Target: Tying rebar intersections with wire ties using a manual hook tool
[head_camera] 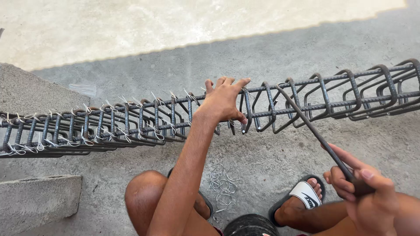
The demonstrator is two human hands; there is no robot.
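Landmark: the rebar cage [210,111], a long column of steel bars and square stirrups lying across the concrete floor [280,52] in front of my knees.

Left hand [224,101]: my fingers are spread and pressed over the top bars at the middle of the cage, steadying it; the hand grips nothing closed, it rests flat on the steel.

Right hand [365,190]: well off the near side of the cage, clamped on the handle of a wire-tying hook [313,131], whose long dark shaft reaches up to the cage just beside my left hand.

Hands together or apart: well apart, joined only by the tool's line.

Done: left of my left hand the stirrups sit close together, and I see pale wire ties [127,135] twisted at their crossings.

Left: right of my left hand the stirrups stand wider apart and I see no ties on them, so I judge roughly half the visible length remains.

Spare wire: a small heap of bent tie wires [221,185] lies on the floor on the near side of the cage, between my legs.

Near corner: a concrete block [37,199] lies below the cage's left end.
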